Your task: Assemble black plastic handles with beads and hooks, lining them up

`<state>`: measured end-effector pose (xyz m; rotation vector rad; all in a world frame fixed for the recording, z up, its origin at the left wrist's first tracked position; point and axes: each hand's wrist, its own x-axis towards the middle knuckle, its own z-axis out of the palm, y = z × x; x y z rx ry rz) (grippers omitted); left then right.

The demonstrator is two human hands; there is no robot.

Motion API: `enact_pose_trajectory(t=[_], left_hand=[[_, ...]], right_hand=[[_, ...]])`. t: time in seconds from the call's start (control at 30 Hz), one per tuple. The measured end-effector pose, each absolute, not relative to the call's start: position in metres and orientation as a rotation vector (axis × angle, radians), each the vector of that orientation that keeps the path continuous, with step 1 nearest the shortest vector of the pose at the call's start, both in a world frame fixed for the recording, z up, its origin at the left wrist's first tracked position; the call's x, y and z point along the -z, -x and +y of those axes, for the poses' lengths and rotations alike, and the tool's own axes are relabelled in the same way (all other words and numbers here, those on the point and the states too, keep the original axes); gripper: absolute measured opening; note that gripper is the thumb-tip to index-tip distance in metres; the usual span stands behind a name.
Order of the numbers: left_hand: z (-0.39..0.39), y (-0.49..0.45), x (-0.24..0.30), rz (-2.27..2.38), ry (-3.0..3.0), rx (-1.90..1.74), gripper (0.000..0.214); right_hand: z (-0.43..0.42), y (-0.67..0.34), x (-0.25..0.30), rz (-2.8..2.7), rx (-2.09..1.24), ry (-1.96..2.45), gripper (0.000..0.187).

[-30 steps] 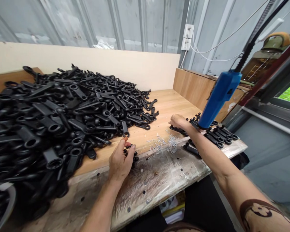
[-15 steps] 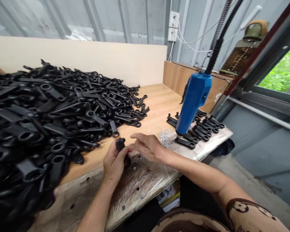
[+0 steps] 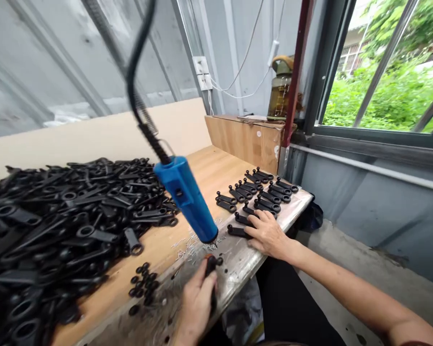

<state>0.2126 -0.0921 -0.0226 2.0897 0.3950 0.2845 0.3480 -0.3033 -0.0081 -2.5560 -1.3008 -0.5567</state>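
Observation:
My left hand is closed around a black plastic lever, held at the table's front edge; an orange bit shows at its upper end. Most of this lever is hidden by the fingers. My right hand lies over the nearest black levers of the laid-out group, its fingers stretched out and touching them. Each laid-out lever has a ring at one end and a small ball knob at the other. A blue electric screwdriver hangs tip-down just above my left hand, over scattered small silver screws.
A large heap of black levers covers the table's left side. Several black knobs lie before it. A wooden box stands at the back, with a bottle on it. A window is at the right.
The view has swung right. My right hand has moved from beside my left hand to the laid-out levers. My left hand still holds a lever. The screwdriver now hangs tilted the other way.

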Motion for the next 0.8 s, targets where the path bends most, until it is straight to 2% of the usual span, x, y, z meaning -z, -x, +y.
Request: enact_pose_trajectory(t=[0.2,0.37,0.67,0.8], left_hand=[[-0.15,-0.243,0.034,0.25,-1.963,-0.25,0.052],[-0.17,-0.278,0.037,0.312,-2.035,-0.207,0.052],[-0.173,-0.286,0.029,0.3,-2.73,-0.436,0.03],[-0.172,-0.286,0.029,0.345,-2.869,-0.389,0.023]], right_hand=[[-0.312,-0.361,0.026,-1.298,0.469,2.513,0.022],[-0.316,-0.365,0.028,-1.23,0.514,2.507,0.023],[-0.327,-0.356,0.028,-1.333,0.538,2.327,0.018],[-0.321,-0.351,0.029,-1.281,0.602,2.387,0.02]])
